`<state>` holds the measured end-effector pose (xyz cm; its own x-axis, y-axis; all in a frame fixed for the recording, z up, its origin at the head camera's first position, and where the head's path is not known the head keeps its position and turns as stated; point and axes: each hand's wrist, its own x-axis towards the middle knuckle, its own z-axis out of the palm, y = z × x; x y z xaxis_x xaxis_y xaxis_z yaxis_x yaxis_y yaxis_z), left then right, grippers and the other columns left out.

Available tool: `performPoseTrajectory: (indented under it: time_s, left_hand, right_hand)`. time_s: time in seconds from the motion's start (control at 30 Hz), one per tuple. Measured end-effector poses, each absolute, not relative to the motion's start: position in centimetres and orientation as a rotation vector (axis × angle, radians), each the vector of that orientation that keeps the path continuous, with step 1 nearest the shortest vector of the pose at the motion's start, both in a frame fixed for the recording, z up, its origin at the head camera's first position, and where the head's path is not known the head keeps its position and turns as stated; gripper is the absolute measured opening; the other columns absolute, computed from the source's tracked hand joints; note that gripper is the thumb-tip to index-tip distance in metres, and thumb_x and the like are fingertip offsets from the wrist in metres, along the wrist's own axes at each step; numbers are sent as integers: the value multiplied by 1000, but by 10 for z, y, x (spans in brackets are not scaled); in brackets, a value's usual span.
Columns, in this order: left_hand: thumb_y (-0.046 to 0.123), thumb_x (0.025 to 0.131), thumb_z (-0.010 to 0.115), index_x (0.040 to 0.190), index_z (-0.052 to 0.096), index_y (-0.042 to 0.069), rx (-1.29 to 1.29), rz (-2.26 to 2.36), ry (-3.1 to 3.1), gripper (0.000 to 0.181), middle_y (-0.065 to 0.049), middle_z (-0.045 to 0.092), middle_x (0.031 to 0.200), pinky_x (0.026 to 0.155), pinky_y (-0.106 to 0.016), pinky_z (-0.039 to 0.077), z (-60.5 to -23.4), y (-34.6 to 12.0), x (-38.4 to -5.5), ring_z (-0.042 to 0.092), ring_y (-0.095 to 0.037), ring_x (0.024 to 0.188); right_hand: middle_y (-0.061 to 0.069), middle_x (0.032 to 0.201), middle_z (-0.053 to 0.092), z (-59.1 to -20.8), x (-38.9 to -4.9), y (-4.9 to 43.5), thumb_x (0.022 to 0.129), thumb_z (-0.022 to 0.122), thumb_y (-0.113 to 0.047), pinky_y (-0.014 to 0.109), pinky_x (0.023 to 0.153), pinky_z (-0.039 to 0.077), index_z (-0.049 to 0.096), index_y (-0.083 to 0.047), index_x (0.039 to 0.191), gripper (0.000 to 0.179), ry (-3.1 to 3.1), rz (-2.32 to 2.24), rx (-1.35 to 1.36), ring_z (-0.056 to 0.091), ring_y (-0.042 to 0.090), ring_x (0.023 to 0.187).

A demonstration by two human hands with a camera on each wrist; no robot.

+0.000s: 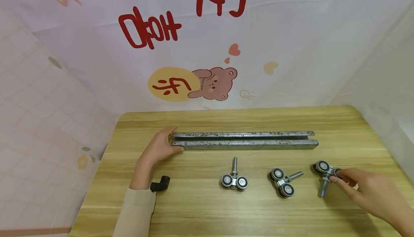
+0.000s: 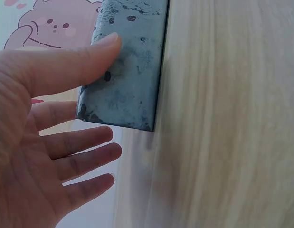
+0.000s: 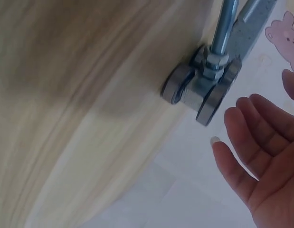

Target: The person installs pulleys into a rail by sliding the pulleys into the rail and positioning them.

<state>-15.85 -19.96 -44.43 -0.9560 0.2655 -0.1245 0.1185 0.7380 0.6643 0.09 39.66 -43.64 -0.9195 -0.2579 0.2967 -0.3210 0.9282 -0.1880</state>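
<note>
A worn C-channel metal rail (image 1: pixel 244 143) lies along the back of the table. My left hand (image 1: pixel 160 145) holds its left end, thumb along the near face and index finger behind. In the left wrist view the thumb crosses the scuffed rail (image 2: pixel 132 76) while the other fingers stick out past its end. At the right, my right hand (image 1: pixel 368 190) has its fingertips right at one wheel of a roller trolley (image 1: pixel 324 172) with a threaded stud. The right wrist view shows that hand's loosely bent fingers (image 3: pixel 237 128) beside a trolley (image 3: pixel 199 90).
Two more roller trolleys lie before the rail: one with its stud toward the back (image 1: pixel 234 179), another tilted with its stud to the right (image 1: pixel 283 184). A black bent piece (image 1: pixel 160 184) sits beside the left sleeve. Printed white sheeting (image 1: pixel 284 50) surrounds the wooden table (image 1: pixel 194 208).
</note>
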Motion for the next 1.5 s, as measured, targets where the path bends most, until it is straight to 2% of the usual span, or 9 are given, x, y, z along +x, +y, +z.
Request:
performPoseTrajectory:
  time_s: [0.13,0.23,0.47,0.6,0.83,1.07,1.3,1.5]
  left_hand:
    - [26,85,90,157,45,0,288,1017,2716,88,-22,50,155,112,-59,45,-444,-200,-157,48,-42,141]
    - [26,87,89,155,48,-1,284,1021,2708,84,-23,52,153,111,-59,45,-443,-200,-156,49,-42,140]
    - [24,87,89,152,51,-2,277,1034,2706,80,-23,57,148,106,-58,50,-444,-198,-155,56,-41,133]
    - [23,87,88,153,51,-2,269,1039,2697,79,-23,56,148,104,-57,51,-444,-198,-154,57,-40,132]
    - [23,87,88,152,52,-1,255,1047,2701,78,-22,56,149,104,-56,52,-445,-198,-154,58,-40,131]
    - [24,88,88,153,51,0,255,1046,2696,79,-22,56,149,104,-56,51,-447,-198,-155,57,-40,132]
    - [24,87,88,153,52,0,243,1055,2693,78,-21,56,149,104,-57,51,-447,-198,-154,57,-39,132]
    - [24,87,88,153,51,0,241,1056,2694,79,-21,56,149,104,-56,51,-447,-198,-154,57,-39,131]
  right_hand:
    - [-31,69,42,-443,2,391,77,92,-31,22,46,33,67,-33,76,25,-2818,311,475,37,-9,57]
    - [-30,64,37,-446,4,386,78,91,-33,23,47,30,65,-35,71,27,-2866,284,458,31,-8,54]
    - [-28,59,47,-449,7,380,81,89,-40,27,46,39,65,-33,67,29,-3041,253,431,37,-6,52]
    - [-22,61,51,-452,7,378,85,86,-45,32,50,41,63,-32,67,31,-3144,236,367,42,0,54]
    - [-14,58,44,-456,7,371,89,80,-53,35,50,36,50,-31,61,47,-3221,213,292,41,11,55]
    - [-8,57,45,-457,4,366,92,75,-58,35,48,35,50,-27,57,52,-3294,237,200,41,14,54]
    - [-8,55,38,-458,7,362,91,78,-50,33,49,29,44,-23,56,56,-3280,286,141,38,14,53]
    - [-5,58,42,-457,5,363,92,78,-43,35,49,31,44,-21,59,52,-3301,309,86,39,16,56]
